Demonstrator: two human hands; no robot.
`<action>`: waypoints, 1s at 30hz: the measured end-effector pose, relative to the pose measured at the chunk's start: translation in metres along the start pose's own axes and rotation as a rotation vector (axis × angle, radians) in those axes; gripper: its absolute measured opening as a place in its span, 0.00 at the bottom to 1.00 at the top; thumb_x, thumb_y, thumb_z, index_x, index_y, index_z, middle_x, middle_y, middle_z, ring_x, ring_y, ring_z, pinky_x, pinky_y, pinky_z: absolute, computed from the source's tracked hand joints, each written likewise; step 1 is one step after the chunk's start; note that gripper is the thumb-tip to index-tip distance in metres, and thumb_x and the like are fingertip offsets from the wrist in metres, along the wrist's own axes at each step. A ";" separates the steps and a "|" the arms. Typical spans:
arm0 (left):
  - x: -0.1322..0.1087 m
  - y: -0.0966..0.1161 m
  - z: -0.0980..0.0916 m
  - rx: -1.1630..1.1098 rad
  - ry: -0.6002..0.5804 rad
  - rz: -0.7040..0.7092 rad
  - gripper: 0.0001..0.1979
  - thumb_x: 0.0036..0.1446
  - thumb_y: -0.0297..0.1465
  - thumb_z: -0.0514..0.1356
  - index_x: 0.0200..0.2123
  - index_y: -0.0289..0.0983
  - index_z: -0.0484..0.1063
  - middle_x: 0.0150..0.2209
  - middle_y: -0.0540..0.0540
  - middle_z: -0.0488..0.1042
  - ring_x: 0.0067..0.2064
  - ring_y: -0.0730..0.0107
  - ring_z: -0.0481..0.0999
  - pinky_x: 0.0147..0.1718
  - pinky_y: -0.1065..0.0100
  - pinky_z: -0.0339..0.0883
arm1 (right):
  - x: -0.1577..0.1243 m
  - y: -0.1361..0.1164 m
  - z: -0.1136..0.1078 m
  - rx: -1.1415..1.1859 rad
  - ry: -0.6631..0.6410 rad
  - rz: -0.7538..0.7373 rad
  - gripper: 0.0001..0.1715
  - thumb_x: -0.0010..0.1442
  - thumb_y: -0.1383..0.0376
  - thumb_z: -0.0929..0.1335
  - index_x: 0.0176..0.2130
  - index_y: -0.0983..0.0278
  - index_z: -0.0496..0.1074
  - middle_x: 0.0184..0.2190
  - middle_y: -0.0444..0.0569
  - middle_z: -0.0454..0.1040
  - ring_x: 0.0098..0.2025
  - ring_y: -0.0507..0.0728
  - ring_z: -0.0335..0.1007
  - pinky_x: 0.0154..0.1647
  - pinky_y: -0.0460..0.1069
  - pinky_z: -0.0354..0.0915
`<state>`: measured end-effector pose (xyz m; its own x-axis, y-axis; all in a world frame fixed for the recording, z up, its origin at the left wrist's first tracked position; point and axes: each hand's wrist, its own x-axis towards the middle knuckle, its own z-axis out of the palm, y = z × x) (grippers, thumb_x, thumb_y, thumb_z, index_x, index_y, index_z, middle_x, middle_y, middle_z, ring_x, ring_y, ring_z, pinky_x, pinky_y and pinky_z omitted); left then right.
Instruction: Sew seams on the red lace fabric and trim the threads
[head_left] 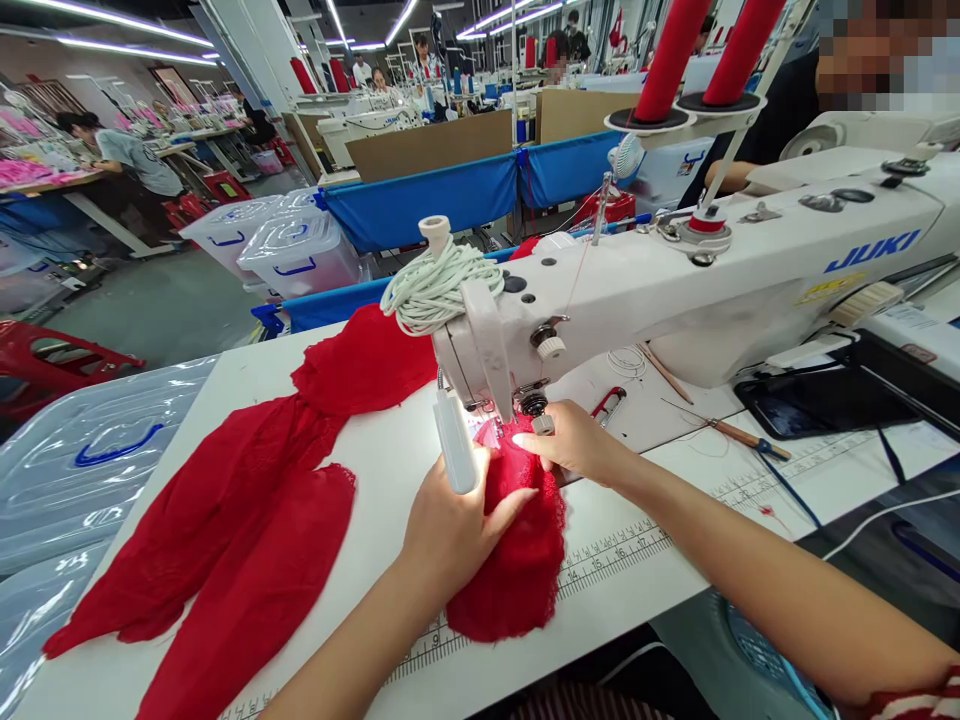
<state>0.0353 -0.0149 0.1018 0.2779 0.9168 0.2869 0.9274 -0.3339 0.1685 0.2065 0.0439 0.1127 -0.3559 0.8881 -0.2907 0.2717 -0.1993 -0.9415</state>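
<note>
A piece of red lace fabric (510, 560) lies under the needle area of a white sewing machine (622, 290), its scalloped edge hanging toward the table's front. My left hand (450, 515) holds the fabric's left side, thumb stretched across it; a white lamp (454, 445) hides some of its fingers. Close to the presser foot (501, 428), my right hand (577, 440) pinches the fabric from the right, fingertips beside the needle. More red fabric (247, 500) spreads across the table on the left and runs behind the machine head.
Right of the needle lie a red-handled tool (609, 405), a wooden-handled awl (739, 436) and a dark phone (817, 400). Red thread cones (671, 60) stand above the machine. Clear plastic boxes (90, 470) flank the table (390, 480). A co-worker's arm (731, 178) shows behind the machine.
</note>
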 end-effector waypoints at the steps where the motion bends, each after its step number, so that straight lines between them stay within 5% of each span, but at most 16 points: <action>1: 0.000 0.001 0.001 0.006 -0.007 -0.015 0.15 0.57 0.43 0.54 0.35 0.37 0.72 0.29 0.44 0.69 0.30 0.62 0.69 0.28 0.65 0.63 | -0.002 -0.001 0.001 -0.007 0.007 0.004 0.12 0.47 0.64 0.68 0.20 0.62 0.58 0.11 0.38 0.62 0.15 0.48 0.55 0.15 0.43 0.54; 5: 0.002 0.000 0.005 -0.105 -0.003 -0.083 0.12 0.59 0.33 0.49 0.28 0.39 0.69 0.25 0.48 0.66 0.28 0.65 0.67 0.28 0.66 0.61 | -0.004 -0.003 0.001 0.095 -0.031 0.063 0.10 0.48 0.63 0.68 0.24 0.62 0.60 0.13 0.39 0.66 0.14 0.47 0.53 0.14 0.42 0.53; 10: 0.006 -0.006 0.004 -0.417 -0.020 -0.353 0.14 0.59 0.36 0.49 0.25 0.38 0.65 0.22 0.50 0.64 0.26 0.68 0.66 0.27 0.67 0.61 | -0.002 -0.001 -0.008 0.315 -0.137 0.110 0.09 0.51 0.65 0.64 0.25 0.61 0.57 0.15 0.38 0.62 0.16 0.48 0.60 0.18 0.42 0.53; 13: 0.008 -0.008 0.004 -0.489 -0.036 -0.333 0.13 0.59 0.37 0.50 0.26 0.38 0.65 0.26 0.49 0.68 0.30 0.66 0.69 0.31 0.66 0.62 | -0.002 0.002 -0.008 -0.008 -0.111 0.015 0.07 0.50 0.71 0.59 0.23 0.61 0.56 0.15 0.40 0.62 0.19 0.49 0.62 0.20 0.43 0.53; 17: 0.008 -0.009 0.007 -0.546 -0.025 -0.356 0.14 0.60 0.37 0.50 0.25 0.38 0.64 0.28 0.48 0.71 0.34 0.64 0.72 0.33 0.66 0.63 | 0.000 0.009 0.005 -0.658 0.161 -0.245 0.09 0.47 0.74 0.61 0.21 0.63 0.61 0.25 0.48 0.70 0.30 0.54 0.66 0.25 0.47 0.51; 20: 0.008 -0.010 0.009 -0.552 -0.023 -0.372 0.14 0.60 0.38 0.50 0.25 0.38 0.64 0.28 0.48 0.70 0.34 0.64 0.72 0.34 0.66 0.64 | 0.005 0.014 0.016 -0.971 0.251 -0.373 0.09 0.46 0.75 0.63 0.21 0.63 0.65 0.31 0.50 0.72 0.34 0.56 0.65 0.25 0.48 0.47; 30: 0.006 -0.009 0.008 -0.365 -0.010 -0.277 0.14 0.61 0.36 0.49 0.27 0.37 0.68 0.24 0.49 0.68 0.28 0.66 0.70 0.29 0.65 0.64 | 0.003 0.021 0.011 -1.036 0.312 -0.463 0.12 0.53 0.74 0.61 0.24 0.62 0.68 0.24 0.46 0.70 0.26 0.52 0.59 0.25 0.49 0.40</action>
<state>0.0303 -0.0048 0.0941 0.0357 0.9838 0.1755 0.8190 -0.1295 0.5590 0.2007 0.0381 0.0902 -0.4167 0.8788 0.2324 0.8220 0.4735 -0.3165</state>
